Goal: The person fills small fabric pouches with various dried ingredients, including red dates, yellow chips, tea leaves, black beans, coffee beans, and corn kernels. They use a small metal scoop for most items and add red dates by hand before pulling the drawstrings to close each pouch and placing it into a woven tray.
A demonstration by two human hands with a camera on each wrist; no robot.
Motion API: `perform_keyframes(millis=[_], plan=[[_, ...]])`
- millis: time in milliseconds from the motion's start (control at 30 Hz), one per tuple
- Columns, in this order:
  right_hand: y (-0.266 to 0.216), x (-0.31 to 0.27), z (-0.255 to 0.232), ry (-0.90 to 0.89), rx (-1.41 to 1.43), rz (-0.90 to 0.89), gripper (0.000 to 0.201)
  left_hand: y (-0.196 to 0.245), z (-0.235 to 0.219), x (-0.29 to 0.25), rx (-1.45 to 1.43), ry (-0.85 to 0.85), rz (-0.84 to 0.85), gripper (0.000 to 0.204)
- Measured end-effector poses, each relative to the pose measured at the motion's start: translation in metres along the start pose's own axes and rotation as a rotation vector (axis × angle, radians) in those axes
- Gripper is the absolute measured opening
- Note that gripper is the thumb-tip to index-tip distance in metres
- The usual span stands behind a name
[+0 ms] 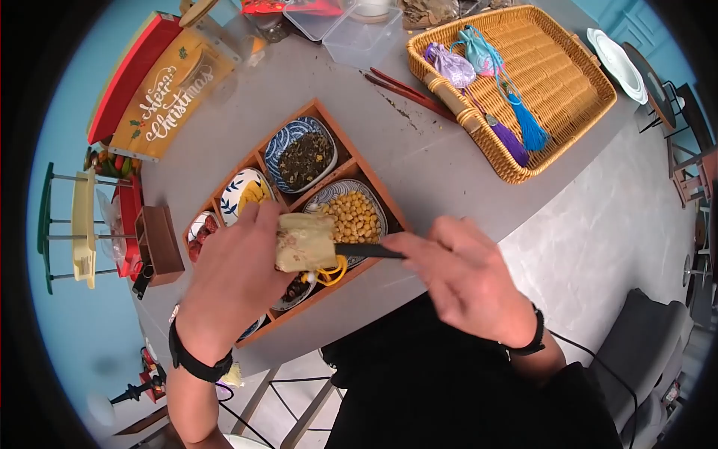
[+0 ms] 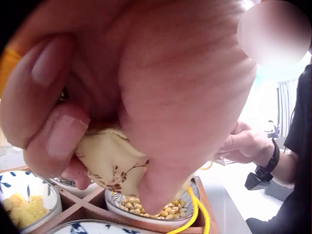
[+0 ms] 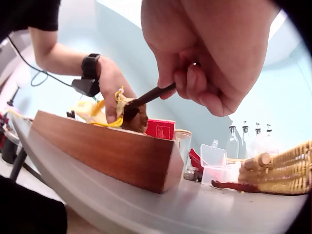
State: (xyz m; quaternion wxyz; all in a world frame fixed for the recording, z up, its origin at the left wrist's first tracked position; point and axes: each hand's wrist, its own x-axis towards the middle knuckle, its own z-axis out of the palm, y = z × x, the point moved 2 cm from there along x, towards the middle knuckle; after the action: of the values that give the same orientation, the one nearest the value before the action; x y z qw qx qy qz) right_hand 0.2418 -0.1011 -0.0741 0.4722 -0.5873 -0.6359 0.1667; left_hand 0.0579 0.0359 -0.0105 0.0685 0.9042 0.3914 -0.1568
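Note:
My left hand (image 1: 232, 277) grips a small cream drawstring pouch (image 1: 305, 243) with a floral print, fingers and thumb around its sides. A yellow cord (image 2: 196, 214) hangs from it. My right hand (image 1: 467, 280) holds the handle of a dark spoon (image 3: 155, 94), whose far end sits in the pouch's mouth. Both are over a divided wooden box (image 3: 107, 152) of patterned bowls. Yellow beans (image 1: 355, 215) fill the bowl beside the pouch; dried dark leaves (image 1: 304, 159) fill another. Part of the bowl with dark pieces (image 1: 297, 290) is hidden under the pouch.
A wicker basket (image 1: 565, 56) at the back right holds a lilac pouch (image 1: 452, 66) and a teal pouch (image 1: 479, 51) with tassels. Reddish-brown tongs (image 1: 407, 93) lie beside it. Clear plastic containers (image 1: 363, 37) stand at the back, a Christmas sign (image 1: 168, 93) at the left.

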Motion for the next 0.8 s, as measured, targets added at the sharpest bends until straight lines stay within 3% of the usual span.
perform_keyframes(millis=[67, 200, 300, 400, 433, 533, 600, 800], plan=[[0.0, 0.001, 0.003, 0.0, -0.002, 0.006, 0.035, 0.008, -0.001, 0.002, -0.058, -0.005, -0.087, 0.048], [0.012, -0.001, -0.011, -0.101, -0.084, 0.138, 0.032, -0.002, -0.001, -0.005, -0.031, 0.025, -0.073, 0.05], [0.004, -0.001, -0.001, -0.082, 0.243, 0.135, 0.028, 0.002, 0.003, -0.005, -0.017, 0.082, 0.03, 0.05], [0.005, 0.001, 0.01, -0.126, 0.369, 0.115, 0.027, 0.008, 0.007, -0.007, -0.019, 0.133, 0.109, 0.052], [0.004, 0.003, 0.003, -0.212, 0.375, 0.192, 0.026, 0.008, 0.01, -0.008, 0.086, 0.173, 0.09, 0.053], [0.007, 0.003, -0.014, -0.281, 0.228, 0.169, 0.029, 0.001, 0.022, -0.012, 0.222, 0.235, 0.062, 0.057], [0.006, 0.001, -0.024, -0.257, 0.181, 0.162, 0.03, -0.006, 0.024, -0.016, 0.261, 0.259, 0.05, 0.059], [0.017, -0.01, -0.05, 0.121, -0.038, 0.301, 0.018, -0.037, 0.021, -0.023, -0.257, 0.423, -0.026, 0.058]])
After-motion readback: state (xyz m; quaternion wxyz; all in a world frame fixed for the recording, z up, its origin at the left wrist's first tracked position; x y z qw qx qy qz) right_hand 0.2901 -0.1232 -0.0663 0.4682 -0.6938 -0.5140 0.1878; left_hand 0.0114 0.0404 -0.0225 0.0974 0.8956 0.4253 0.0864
